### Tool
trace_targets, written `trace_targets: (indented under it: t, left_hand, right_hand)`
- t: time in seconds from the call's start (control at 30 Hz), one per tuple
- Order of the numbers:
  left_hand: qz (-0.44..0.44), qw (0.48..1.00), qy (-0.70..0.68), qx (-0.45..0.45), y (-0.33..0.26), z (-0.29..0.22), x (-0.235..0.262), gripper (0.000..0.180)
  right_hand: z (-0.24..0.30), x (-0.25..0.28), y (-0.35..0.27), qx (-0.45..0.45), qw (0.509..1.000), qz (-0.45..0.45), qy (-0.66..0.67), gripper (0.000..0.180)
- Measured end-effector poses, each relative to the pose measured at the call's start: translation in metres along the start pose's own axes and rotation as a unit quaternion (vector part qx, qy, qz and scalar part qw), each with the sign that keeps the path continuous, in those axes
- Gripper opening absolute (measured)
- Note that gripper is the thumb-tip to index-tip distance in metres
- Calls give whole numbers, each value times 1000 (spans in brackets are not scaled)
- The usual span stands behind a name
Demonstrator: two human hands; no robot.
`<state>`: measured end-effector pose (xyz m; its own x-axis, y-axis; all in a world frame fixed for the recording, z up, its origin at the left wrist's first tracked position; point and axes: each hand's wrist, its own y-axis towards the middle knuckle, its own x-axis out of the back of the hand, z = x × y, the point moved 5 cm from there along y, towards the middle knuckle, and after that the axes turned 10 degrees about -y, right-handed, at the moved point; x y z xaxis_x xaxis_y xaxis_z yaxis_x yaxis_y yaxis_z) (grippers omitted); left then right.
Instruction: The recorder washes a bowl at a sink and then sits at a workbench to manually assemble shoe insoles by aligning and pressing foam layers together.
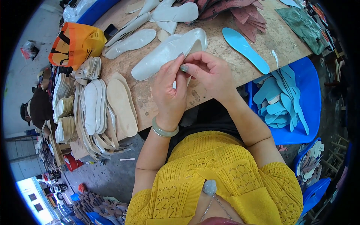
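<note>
My left hand (pixel 169 84) and my right hand (pixel 213 75) meet over the table, fingers bent and fingertips pinched close together. A small white bit (pixel 174 85) shows at my left fingers; what the fingertips hold is mostly hidden. Just beyond them lies a pale, glossy shoe-shaped piece (pixel 157 62), its curved end raised behind my fingers. I cannot tell whether my hands touch it. To the right, a single light-blue insole (pixel 245 49) lies flat on the wooden table (pixel 202 91).
Stacked beige insoles (pixel 122 107) and white insoles (pixel 90 108) cover the table's left side, by an orange bag (pixel 77 44). More pale pieces (pixel 131 43) and reddish-brown pieces (pixel 249 17) lie at the back. A blue bin (pixel 313 90) of light-blue insoles stands right of the table's edge.
</note>
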<state>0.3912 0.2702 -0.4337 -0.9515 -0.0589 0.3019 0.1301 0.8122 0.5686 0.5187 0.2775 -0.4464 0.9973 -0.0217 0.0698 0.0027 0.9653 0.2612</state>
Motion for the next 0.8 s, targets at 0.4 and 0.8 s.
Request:
trace_targets:
  t: [0.4,0.8]
  left_hand:
    - [15,997,34,-64,-7,-4,-17,26]
    - [223,875,-327,280,20,26,-5,27]
  right_hand:
    - [-28,17,0,-105,992,25,71,15]
    - [9,46,4,190,948,174,-185,9]
